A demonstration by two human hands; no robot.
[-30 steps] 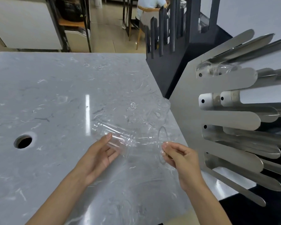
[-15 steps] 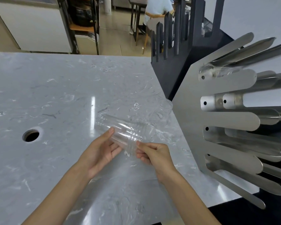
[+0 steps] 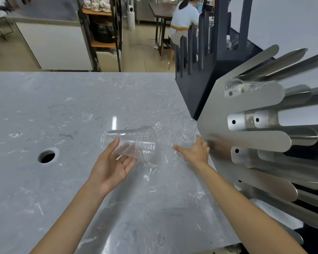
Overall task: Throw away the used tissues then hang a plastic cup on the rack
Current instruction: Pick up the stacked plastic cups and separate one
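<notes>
My left hand (image 3: 112,163) holds a stack of clear plastic cups (image 3: 130,142) on its side just above the grey marble counter (image 3: 62,116), rims pointing right. My right hand (image 3: 195,151) is spread open, palm down, right beside a second clear cup (image 3: 186,132) that stands on the counter against the rack; whether the fingers touch it I cannot tell. The steel cup rack (image 3: 255,140) with long flat prongs rises at the right. One clear cup (image 3: 246,87) hangs on an upper prong. No tissues are in view.
A round hole (image 3: 46,156) is cut into the counter at the left. A dark slotted stand (image 3: 206,57) sits behind the rack. Beyond the counter are shelves, a table and a seated person (image 3: 184,17).
My right hand let go of the cup stack and moved right toward the standing cup by the rack. My left hand keeps the stack, now lifted and turned. The camera view tilted upward.
</notes>
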